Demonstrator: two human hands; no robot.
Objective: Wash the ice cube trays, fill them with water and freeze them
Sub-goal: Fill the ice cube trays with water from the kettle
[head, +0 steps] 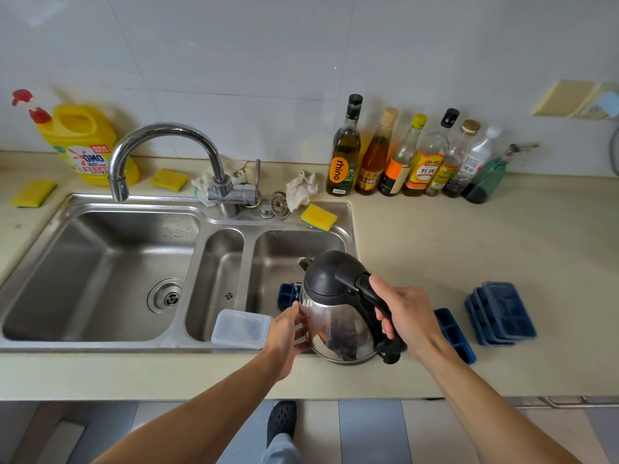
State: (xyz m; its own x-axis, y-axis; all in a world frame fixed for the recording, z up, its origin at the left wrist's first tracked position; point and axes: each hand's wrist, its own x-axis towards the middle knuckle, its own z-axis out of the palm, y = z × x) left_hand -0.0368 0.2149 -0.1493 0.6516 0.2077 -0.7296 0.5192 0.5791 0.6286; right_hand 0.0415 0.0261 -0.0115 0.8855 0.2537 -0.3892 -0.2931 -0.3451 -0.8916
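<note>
A steel kettle (pixel 338 316) with a black lid and handle is tilted left over the right sink basin. My right hand (pixel 407 316) grips its black handle. My left hand (pixel 288 329) rests with straight fingers against the kettle's steel side. Under the spout, a blue ice cube tray (pixel 288 296) shows in the right basin, mostly hidden by the kettle. Another blue ice cube tray (pixel 455 334) lies on the counter right of my right hand. A stack of blue trays (pixel 500 313) sits further right.
A clear plastic lid (pixel 241 329) lies on the sink's front rim. The faucet (pixel 160 142) arches over the large left basin (pixel 93 272). Yellow sponges (pixel 318 216), a detergent jug (pixel 83 142) and several bottles (pixel 402 155) line the back wall.
</note>
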